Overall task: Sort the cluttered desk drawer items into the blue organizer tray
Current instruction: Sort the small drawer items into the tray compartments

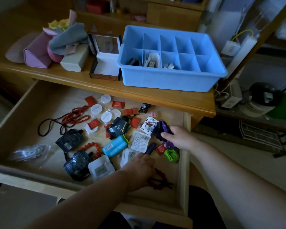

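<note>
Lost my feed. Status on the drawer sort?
Right hand grips purple hair ties. Left hand touches dark tube. Blue tray part filled. Drawer cluttered.

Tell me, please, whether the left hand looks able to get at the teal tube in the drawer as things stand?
Probably yes. The left hand is low in the open drawer, beside a dark purple stick, and the teal tube lies uncovered on top of the clutter just to its left, nothing over it.
</note>
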Available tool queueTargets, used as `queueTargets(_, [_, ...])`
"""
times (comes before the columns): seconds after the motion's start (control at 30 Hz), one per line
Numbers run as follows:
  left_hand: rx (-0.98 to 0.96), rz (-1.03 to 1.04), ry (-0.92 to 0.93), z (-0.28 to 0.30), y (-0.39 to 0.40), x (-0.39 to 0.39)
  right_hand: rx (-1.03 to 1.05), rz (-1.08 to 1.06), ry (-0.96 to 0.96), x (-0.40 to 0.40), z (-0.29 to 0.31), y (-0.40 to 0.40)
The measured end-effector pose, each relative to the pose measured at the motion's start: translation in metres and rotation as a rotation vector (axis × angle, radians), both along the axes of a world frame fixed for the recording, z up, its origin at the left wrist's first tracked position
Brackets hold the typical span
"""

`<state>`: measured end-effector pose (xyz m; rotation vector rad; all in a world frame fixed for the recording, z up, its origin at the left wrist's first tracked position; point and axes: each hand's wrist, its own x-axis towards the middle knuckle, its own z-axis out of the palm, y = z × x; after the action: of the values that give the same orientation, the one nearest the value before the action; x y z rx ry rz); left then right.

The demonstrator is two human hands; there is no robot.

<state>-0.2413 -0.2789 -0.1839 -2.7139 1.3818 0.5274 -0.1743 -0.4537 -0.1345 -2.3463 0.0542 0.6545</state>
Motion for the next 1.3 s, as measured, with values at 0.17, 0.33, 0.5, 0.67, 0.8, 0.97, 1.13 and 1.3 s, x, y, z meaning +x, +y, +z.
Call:
queueTargets(0.17, [-0.084, 0.157, 0.164, 0.006, 0.012, 0.002, -0.05, -0.02, -0.043, -0.001, -0.001, -0.001])
queueTargets(0.33, [-0.271, 0.339, 0.283, 0.013, 0.047, 0.002, 0.191, -0.071, 0.159, -0.015, -0.001, 0.004])
queueTargets(0.5, [-0.471, 0.546, 0.568, 0.021, 0.077, 0.006, 0.498, -0.147, 0.357, -0.041, -0.007, 0.007])
queueTargets(0.67, [-0.807, 0.785, 0.916, 0.031, 0.09, 0.011, 0.764, -0.287, 0.417, -0.055, -0.014, 0.011])
queueTargets(0.8, [-1.2, 0.988, 1.282, 0.038, 0.069, 0.009, 0.831, -0.262, 0.373, -0.054, -0.01, 0.016])
queueTargets(0.97, [-1.486, 1.113, 1.381, 0.047, 0.048, 0.017, 0.659, -0.148, 0.248, -0.049, -0.002, 0.024])
queueTargets(1.13, [-1.497, 1.072, 1.23, 0.07, 0.081, 0.028, 0.293, 0.134, 0.031, -0.059, -0.007, 0.023])
queueTargets(1.3, [-1.535, 1.084, 1.12, 0.1, 0.106, 0.046, -0.217, 0.496, -0.096, -0.072, -0.02, 0.031])
